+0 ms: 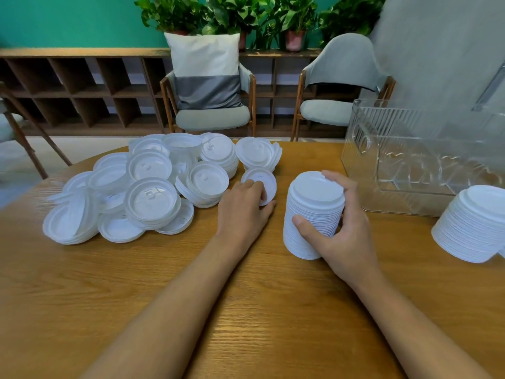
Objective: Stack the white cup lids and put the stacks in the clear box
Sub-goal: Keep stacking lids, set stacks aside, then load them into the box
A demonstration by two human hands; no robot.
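Note:
A tall stack of white lids [311, 214] stands on the wooden table [259, 310] at centre. My right hand [341, 231] grips this stack, thumb in front and fingers over its top rim. My left hand [246, 206] pinches a single white lid [262, 184] tilted on edge just left of the stack. A loose pile of white lids [142, 187] covers the table's left part. The clear box [426, 160] sits at the right rear and looks empty. A second stack of lids [475, 225] stands at the right edge, in front of the box.
Two grey chairs [213, 116] stand beyond the far table edge, one holding a cushion. A wooden shelf unit [82, 88] and potted plants [237, 15] line the green wall. Bare table lies in front of my arms.

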